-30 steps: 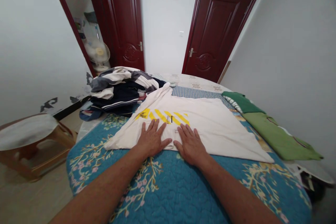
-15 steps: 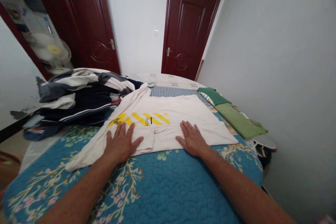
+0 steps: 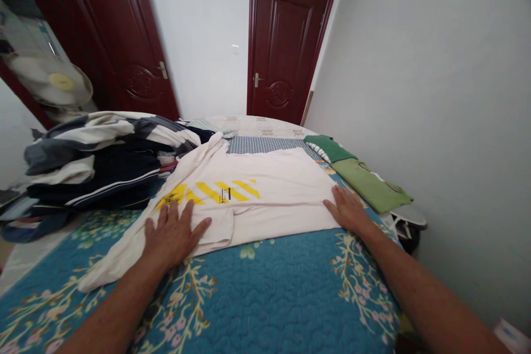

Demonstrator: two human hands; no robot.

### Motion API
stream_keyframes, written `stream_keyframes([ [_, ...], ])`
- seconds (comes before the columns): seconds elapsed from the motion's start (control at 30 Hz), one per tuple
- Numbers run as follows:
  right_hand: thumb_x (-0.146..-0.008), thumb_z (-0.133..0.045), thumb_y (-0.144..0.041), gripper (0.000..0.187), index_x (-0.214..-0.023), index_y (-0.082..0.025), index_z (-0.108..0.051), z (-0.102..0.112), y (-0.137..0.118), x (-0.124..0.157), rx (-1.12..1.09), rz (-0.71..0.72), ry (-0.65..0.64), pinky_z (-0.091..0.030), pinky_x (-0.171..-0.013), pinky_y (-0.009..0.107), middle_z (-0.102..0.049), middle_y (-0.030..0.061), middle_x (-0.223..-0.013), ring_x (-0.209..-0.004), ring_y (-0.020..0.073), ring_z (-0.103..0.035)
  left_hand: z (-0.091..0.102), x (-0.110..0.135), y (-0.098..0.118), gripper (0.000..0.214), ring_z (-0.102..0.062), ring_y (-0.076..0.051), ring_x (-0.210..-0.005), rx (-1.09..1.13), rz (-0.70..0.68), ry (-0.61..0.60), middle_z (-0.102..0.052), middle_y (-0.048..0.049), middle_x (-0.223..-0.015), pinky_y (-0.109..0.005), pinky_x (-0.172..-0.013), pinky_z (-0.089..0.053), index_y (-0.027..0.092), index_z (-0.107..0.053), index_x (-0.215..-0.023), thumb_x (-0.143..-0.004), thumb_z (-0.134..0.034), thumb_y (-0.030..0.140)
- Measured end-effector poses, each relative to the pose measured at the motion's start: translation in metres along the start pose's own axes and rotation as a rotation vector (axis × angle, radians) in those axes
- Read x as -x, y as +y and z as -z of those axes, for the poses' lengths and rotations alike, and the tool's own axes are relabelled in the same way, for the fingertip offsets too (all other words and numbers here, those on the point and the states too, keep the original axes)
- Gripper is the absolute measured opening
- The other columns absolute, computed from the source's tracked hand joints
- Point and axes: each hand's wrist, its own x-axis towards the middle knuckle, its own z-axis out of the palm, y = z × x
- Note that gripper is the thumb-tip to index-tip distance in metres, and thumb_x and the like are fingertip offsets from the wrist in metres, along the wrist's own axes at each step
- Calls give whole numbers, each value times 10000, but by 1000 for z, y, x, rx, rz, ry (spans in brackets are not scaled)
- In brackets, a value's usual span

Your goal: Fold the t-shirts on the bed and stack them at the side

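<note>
A white T-shirt (image 3: 274, 177) with yellow diagonal stripes and small black print lies spread on the blue floral quilted cover (image 3: 274, 293). My left hand (image 3: 172, 235) rests flat on the shirt's near left part, fingers spread, just below the yellow print and beside a folded-over sleeve. On the shirt's right edge lies my right hand (image 3: 348, 210), palm down with its fingers stretched out. The shirt's lower right corner is hidden under that hand. Neither hand grips the cloth.
A heap of dark, grey and white clothes (image 3: 112, 166) stands at the left. Folded at the right are a light green garment (image 3: 369, 182) and a dark green garment (image 3: 332, 149). A striped blue cloth (image 3: 265, 145) lies behind the shirt. A wall (image 3: 435, 94) runs along the right.
My right hand has slid right across the shirt to its right edge. My left hand stays by the yellow print. The view has turned slightly to the right.
</note>
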Motion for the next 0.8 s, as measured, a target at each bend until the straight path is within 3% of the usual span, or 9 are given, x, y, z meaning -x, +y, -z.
stream_keyframes([
  [0.17, -1074, -322, -607, 768, -1603, -62, -433, -7, 14, -1, -8, -19, 50, -259, -1292, 514, -396, 222, -1682, -1571, 355, -349, -1, -8, -13, 928, -184, -443, -1632, -39, 73, 22, -232, -278, -1747, -696, -1243, -189, 164, -335, -1689, -963, -298, 741],
  [0.33, -1059, -332, -607, 779, -1570, -34, -463, -13, 18, 1, -14, -28, 91, -299, -1269, 531, -444, 261, -1638, -1542, 378, -392, 2, -6, -13, 944, -162, -441, -1638, -15, 122, 8, -202, -277, -1756, -670, -1266, -153, 152, -296, -1700, -972, -288, 753],
  [0.47, -1047, -337, -607, 759, -1528, -46, -508, -22, 25, -1, 2, -16, 139, -345, -1235, 553, -495, 272, -1591, -1508, 392, -437, 6, -2, -13, 910, -202, -446, -1625, 15, 118, 57, -269, -268, -1739, -703, -1249, -178, 140, -373, -1670, -982, -321, 733],
  [0.57, -1045, -342, -595, 726, -1482, -55, -552, -23, 24, -1, 15, 3, 173, -368, -1219, 547, -530, 274, -1556, -1473, 394, -478, 9, -1, -17, 748, -361, -434, -1554, -5, 44, 184, -458, -236, -1650, -698, -1229, -251, 150, -524, -1566, -1002, -387, 622],
  [0.67, -1053, -342, -548, 668, -1400, -44, -609, -15, 19, 2, -10, 12, 224, -393, -1202, 526, -576, 287, -1498, -1421, 386, -526, 9, -4, -22, 564, -528, -356, -1431, 7, -112, 296, -627, -186, -1498, -556, -1200, -383, 172, -643, -1418, -1000, -444, 493],
  [0.8, -1046, -348, -424, 511, -1224, -99, -699, 14, 4, 10, -204, 13, 343, -436, -1159, 500, -698, 246, -1308, -1265, 346, -626, 3, -10, -24, 509, -553, -349, -1402, 28, -236, 407, -649, -203, -1455, -505, -1180, -422, 138, -687, -1335, -993, -458, 437],
])
